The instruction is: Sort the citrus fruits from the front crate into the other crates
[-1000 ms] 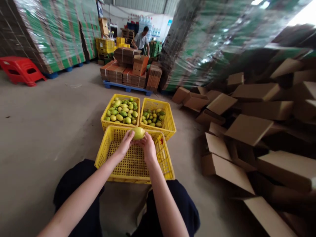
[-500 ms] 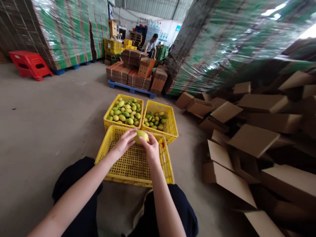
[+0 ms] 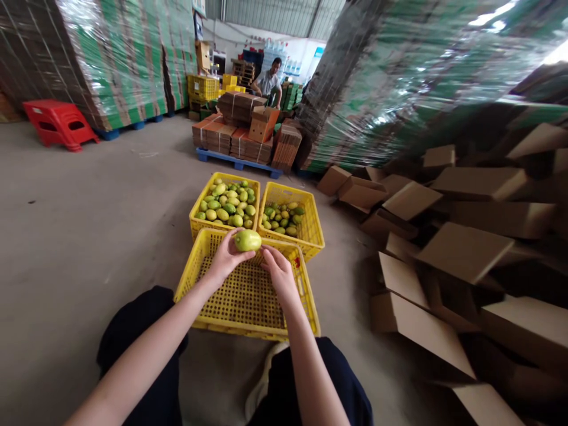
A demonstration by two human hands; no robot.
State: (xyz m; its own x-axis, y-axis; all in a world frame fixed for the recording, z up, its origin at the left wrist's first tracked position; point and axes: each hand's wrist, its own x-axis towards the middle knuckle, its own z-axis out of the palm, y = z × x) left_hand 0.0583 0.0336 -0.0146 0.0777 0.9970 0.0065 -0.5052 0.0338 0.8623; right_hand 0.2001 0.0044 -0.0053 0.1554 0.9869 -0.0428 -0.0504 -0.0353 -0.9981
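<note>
My left hand (image 3: 227,258) is closed round a smooth yellow-green oval fruit (image 3: 248,240), with the thumb beneath it. The fruit is held level above the front yellow crate (image 3: 191,273), whose perforated bottom shows. Beside the fruit's right end, my right hand (image 3: 279,272) has its fingers loosely stretched out, and I see nothing in it. Past the hands, similar fruits (image 3: 228,204) fill the back left crate (image 3: 225,176). Smaller, greener fruits (image 3: 284,220) lie in part of the back right crate (image 3: 314,222).
Many cardboard boxes (image 3: 465,251) are heaped on the right. Wrapped stacks (image 3: 128,59) rise on both sides. A red stool (image 3: 60,124) stands at left. Bundled flat cartons (image 3: 215,135) sit on a blue pallet (image 3: 239,163), with a person (image 3: 268,83) behind them.
Both hands were on the fruit before; now only my left hand holds it. My right hand has let go and drawn slightly down and right. The person behind has raised their upper body.
</note>
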